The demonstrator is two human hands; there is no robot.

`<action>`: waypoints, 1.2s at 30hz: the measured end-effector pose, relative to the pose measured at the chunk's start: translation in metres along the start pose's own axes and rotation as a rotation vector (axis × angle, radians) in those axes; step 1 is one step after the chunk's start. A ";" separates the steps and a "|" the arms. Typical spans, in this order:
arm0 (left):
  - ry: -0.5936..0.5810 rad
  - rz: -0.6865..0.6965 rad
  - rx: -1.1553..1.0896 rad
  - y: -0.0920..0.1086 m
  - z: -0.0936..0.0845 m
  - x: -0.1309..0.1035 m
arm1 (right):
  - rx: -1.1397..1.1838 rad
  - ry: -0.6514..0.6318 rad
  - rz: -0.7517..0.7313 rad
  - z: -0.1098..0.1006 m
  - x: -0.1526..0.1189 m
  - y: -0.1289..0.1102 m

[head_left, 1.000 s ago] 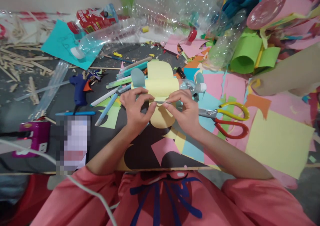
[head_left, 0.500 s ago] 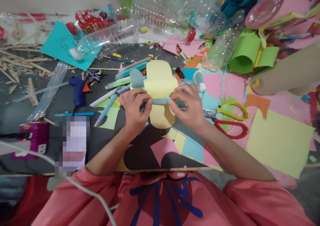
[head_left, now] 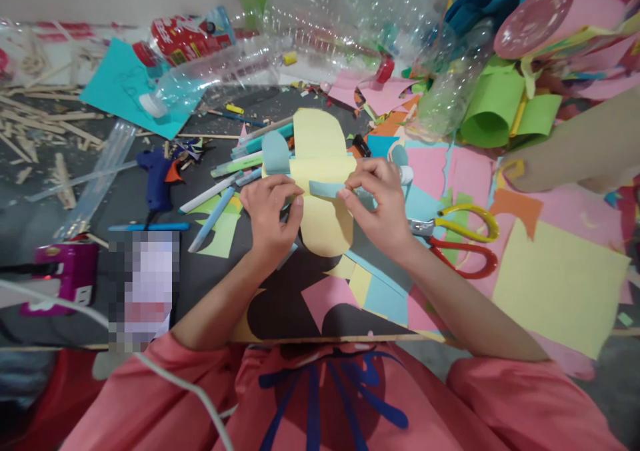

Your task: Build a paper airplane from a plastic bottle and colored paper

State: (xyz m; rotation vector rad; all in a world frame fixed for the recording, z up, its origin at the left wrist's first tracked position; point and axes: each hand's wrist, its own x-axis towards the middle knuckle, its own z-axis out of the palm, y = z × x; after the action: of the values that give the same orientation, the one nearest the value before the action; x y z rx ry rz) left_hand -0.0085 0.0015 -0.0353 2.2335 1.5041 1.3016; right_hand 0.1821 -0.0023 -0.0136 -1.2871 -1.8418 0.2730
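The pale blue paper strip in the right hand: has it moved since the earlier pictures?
Yes: judged against the scissors, the pale blue paper strip now sits slightly higher in the head view.

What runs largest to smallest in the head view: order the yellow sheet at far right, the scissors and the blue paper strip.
1. Yellow sheet
2. Scissors, judged by the visible part
3. Blue strip, its end in the right hand

No text readable. Red bottle label (head_left: 189, 40), upper left of frame: white characters, too blurred. Phone screen (head_left: 150, 278), lower left: pixelated, illegible.
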 end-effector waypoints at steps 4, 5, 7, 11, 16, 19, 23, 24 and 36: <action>0.008 0.027 -0.017 0.000 0.000 0.000 | -0.013 0.034 -0.016 0.002 0.000 -0.001; 0.014 0.036 -0.020 0.000 0.000 0.000 | -0.024 0.034 -0.014 0.003 0.000 -0.001; 0.016 0.046 -0.011 0.000 0.000 -0.001 | -0.037 0.026 -0.004 0.003 0.000 -0.001; 0.003 0.002 -0.005 0.001 0.000 -0.001 | -0.010 0.029 0.013 0.003 0.001 0.000; 0.003 -0.002 -0.016 0.001 0.000 0.000 | -0.007 0.025 0.001 0.003 0.000 0.002; -0.005 0.015 0.025 0.002 -0.001 0.000 | -0.029 0.026 0.000 0.004 0.000 0.002; -0.023 0.055 0.048 0.003 -0.002 -0.001 | -0.052 0.045 -0.015 0.006 0.000 0.001; -0.027 0.067 0.051 0.003 -0.003 -0.001 | -0.055 0.047 -0.020 0.006 0.000 0.001; -0.083 0.037 0.093 0.001 -0.002 -0.002 | -0.083 0.043 -0.034 0.007 0.002 0.004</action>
State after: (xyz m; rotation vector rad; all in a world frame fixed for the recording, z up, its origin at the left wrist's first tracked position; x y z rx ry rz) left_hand -0.0090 -0.0017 -0.0349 2.3517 1.5310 1.1556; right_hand 0.1794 0.0026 -0.0193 -1.3066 -1.8533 0.1506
